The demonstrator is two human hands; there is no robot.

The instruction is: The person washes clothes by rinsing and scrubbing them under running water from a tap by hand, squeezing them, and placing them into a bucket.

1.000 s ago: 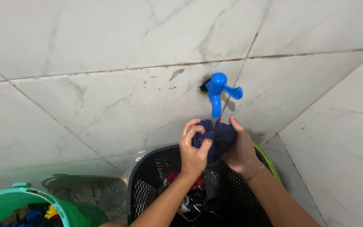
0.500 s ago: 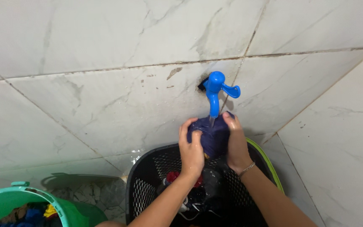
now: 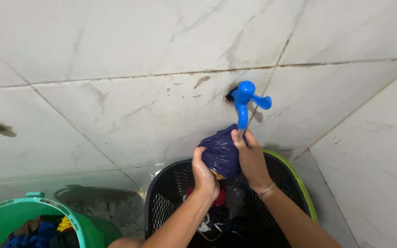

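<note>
Rinsing is the step in hand: past the green bucket (image 3: 76, 227), the left hand (image 3: 204, 172) and right hand (image 3: 250, 158) are both clamped on a bunched dark blue cloth (image 3: 220, 154) under the blue tap (image 3: 244, 102), above the black basket (image 3: 161, 202). Squeezing it needs firm pressure.

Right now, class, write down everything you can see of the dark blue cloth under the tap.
The dark blue cloth is bunched into a wet, shiny, wrinkled ball, with a bit of yellow showing at its underside. It sits just below the spout of the blue plastic tap, above the black mesh basket. The left hand grips it from the left and the right hand from the right.
</note>
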